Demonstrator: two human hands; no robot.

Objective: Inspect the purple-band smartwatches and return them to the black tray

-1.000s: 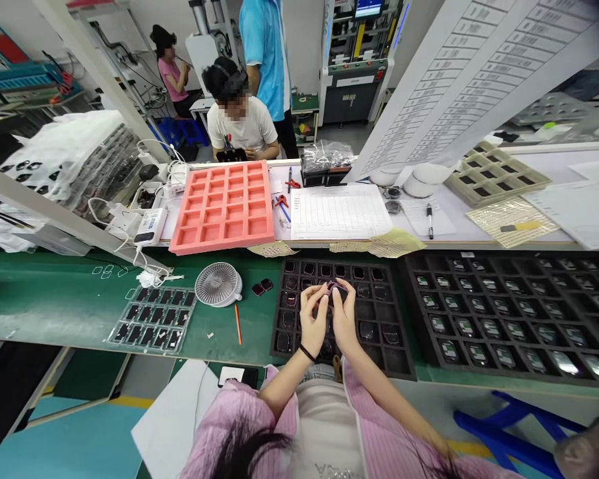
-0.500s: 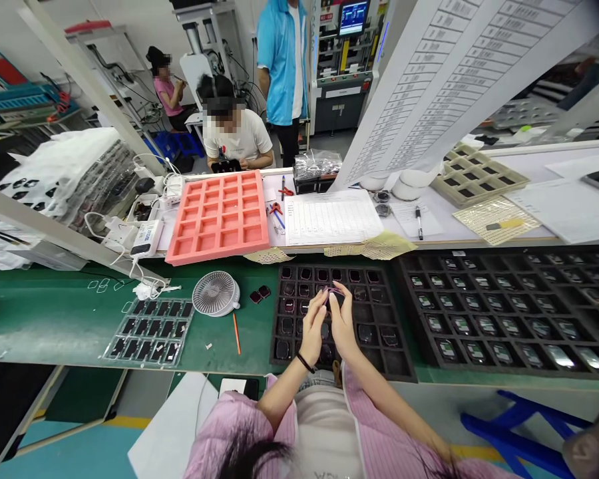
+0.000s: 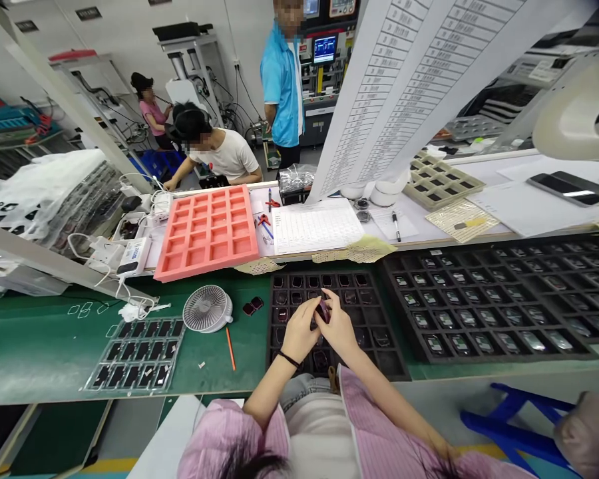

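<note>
Over the black compartment tray [image 3: 398, 364], both hands are closed round a small dark rounded part with a purplish edge [image 3: 324, 310]; it looks like a watch-sized cover. My left hand [image 3: 300, 327] grips it from the left, with bent fingers. On the other side my right hand [image 3: 339, 328] pinches it, thumb and fingers meeting the left fingertips. The fingers hide much of the part. Similar dark rounded pieces sit in many of the tray's compartments, and my hands cover some of them. Two dark pieces [image 3: 252, 306] lie on the green bench left of the tray.
Left are a round fan [image 3: 207, 309], an orange stick [image 3: 230, 348] and a clear tray of black parts [image 3: 137, 354]. More black trays [image 3: 409, 332] stand right. A pink foam tray [image 3: 207, 233] and hanging label sheets [image 3: 379, 100] are on the shelf. Co-workers [image 3: 232, 156] are beyond.
The view has shifted. My hands have drawn closer together, and the purplish-edged part now shows darker and more tilted between them. A co-worker across the shelf has reached an arm out to the left.
</note>
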